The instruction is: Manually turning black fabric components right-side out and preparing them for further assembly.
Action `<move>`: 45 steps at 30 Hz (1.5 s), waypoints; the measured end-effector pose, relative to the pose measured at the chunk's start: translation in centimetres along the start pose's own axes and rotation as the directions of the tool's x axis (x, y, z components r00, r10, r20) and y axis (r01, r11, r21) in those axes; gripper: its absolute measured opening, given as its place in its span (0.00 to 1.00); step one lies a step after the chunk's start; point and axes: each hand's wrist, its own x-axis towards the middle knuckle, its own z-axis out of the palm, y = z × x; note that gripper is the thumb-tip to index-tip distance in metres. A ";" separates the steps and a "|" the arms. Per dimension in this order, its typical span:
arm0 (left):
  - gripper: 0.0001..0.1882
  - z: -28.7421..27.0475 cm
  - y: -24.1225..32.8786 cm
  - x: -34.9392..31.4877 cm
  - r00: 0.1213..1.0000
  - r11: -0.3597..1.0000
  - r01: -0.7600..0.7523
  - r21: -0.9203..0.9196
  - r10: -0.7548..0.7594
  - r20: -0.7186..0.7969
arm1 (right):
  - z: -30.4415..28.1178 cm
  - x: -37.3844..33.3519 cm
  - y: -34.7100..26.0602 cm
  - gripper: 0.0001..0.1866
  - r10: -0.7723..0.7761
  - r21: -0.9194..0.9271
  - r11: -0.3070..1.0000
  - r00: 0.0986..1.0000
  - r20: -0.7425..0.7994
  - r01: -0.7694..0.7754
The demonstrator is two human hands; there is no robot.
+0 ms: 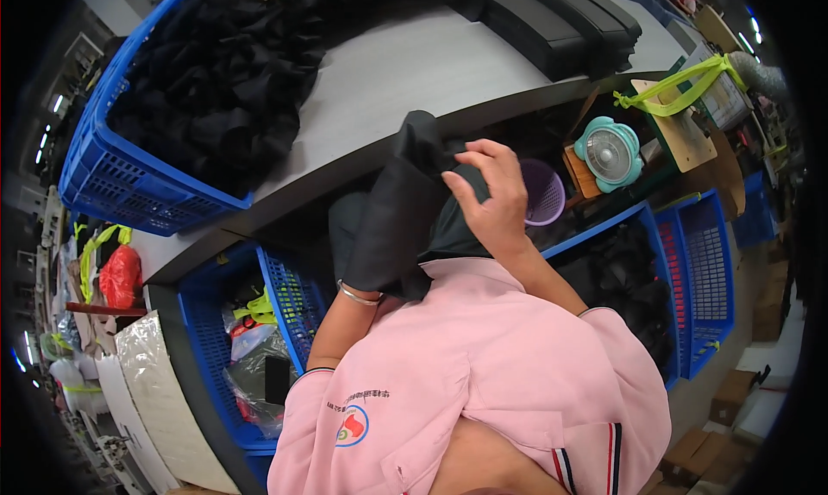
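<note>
A black fabric piece [392,223], shaped like a tube or pouch, stands up in front of my chest above my lap. My left forearm [335,331], with a silver bangle at the wrist, goes into its lower end. The cloth covers my left hand, so its fingers are hidden. Beside the upper end of the cloth is my right hand [496,193], thumb and fingers apart. Its fingertips are close to a loose black fold; whether they touch it I cannot tell.
Ahead runs a grey table [371,81]. A blue crate [159,184] heaped with black fabric pieces [224,90] stands on its left, stacked black pieces [552,34] at the far right. Below are a purple basket [545,193], a teal fan [608,153] and several blue crates [703,271].
</note>
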 end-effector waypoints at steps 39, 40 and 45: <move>0.22 8.4 -14.8 2.4 0.878 0.629 0.478 -0.613 -0.356 0.319 | 9.8 15.3 16.5 0.30 0.340 0.830 -0.018 0.778 0.529 -0.557; 0.22 8.4 -14.8 2.0 0.879 0.637 0.476 -0.606 -0.360 0.312 | 9.8 14.9 17.4 0.28 0.323 0.753 0.171 0.758 0.566 -0.635; 0.21 8.0 -16.2 0.6 0.884 0.673 0.466 -0.574 -0.378 0.274 | 10.3 11.9 16.4 0.14 0.246 0.275 0.741 0.629 0.738 -0.613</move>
